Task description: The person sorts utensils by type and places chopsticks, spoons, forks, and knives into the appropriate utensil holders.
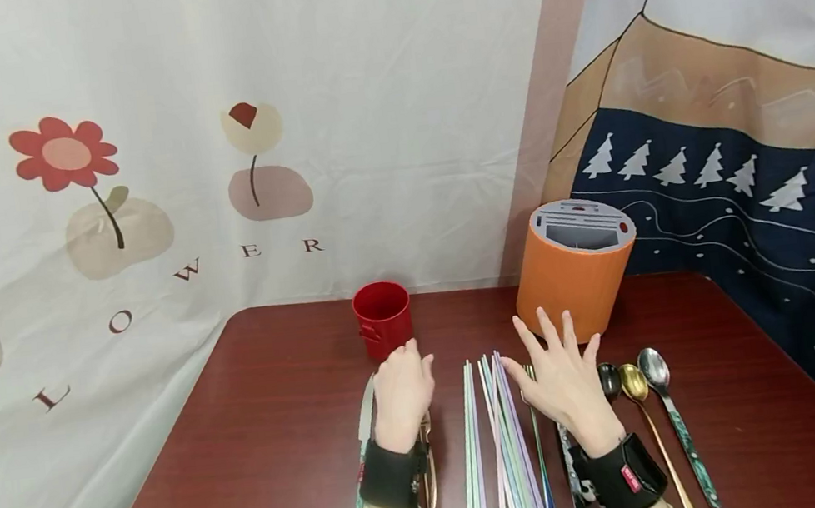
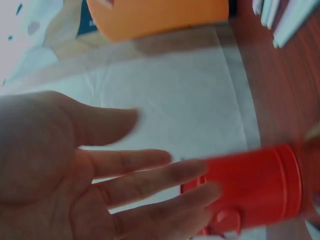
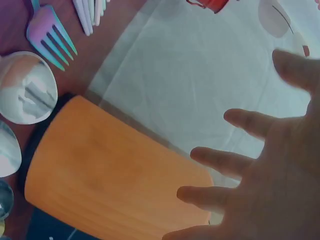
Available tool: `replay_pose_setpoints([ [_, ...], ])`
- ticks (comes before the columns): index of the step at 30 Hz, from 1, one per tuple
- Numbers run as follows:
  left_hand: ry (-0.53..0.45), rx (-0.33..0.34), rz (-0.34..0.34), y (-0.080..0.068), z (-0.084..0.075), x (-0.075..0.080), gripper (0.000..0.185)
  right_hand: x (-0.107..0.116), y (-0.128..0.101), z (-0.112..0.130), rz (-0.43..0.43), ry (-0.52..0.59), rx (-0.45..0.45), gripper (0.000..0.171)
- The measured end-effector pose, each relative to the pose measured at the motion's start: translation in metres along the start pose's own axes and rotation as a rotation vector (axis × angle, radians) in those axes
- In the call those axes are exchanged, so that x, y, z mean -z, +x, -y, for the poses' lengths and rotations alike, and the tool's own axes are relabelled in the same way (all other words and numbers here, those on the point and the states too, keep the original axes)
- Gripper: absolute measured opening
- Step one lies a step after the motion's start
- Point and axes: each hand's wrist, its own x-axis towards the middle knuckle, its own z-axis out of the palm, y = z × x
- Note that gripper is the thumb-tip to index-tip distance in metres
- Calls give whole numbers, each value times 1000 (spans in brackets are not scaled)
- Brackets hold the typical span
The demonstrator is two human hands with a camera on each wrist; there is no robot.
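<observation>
My left hand (image 1: 403, 389) hovers in front of a red cup (image 1: 383, 315), its fingers extended and holding nothing. In the left wrist view those fingers overlap the cup (image 2: 250, 190). Below that hand lie a knife (image 1: 366, 414) and a gold-toned utensil (image 1: 430, 478), partly covered. My right hand (image 1: 560, 375) is spread wide in front of an orange cylindrical utensil holder (image 1: 569, 277), also holding nothing. Beneath it are a rainbow-coloured fork (image 3: 47, 30) and a spoon (image 3: 30, 90), both partly hidden in the head view.
Several pastel chopsticks (image 1: 509, 452) lie between the hands, with more chopsticks (image 1: 470, 456) to their left. A gold spoon (image 1: 634, 384), a dark spoon (image 1: 609, 382) and a silver spoon with green handle (image 1: 655, 368) lie at right. Printed curtains hang behind the table (image 1: 249, 456).
</observation>
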Motion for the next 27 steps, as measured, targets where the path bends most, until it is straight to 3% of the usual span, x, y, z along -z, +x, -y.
replay_pose_setpoints([
  [2,14,41,-10,0,11,3,24,-4,2,1,-13,-5,10,62],
  [9,22,252,103,2,55,10,9,-25,19,21,-87,-6,132,50],
  [16,16,432,265,3,79,6,16,-47,58,59,-11,84,310,46],
  [21,39,460,380,5,85,-3,28,-56,79,81,19,62,437,52],
  [27,24,467,389,6,88,-10,27,-63,86,96,20,-21,511,49],
])
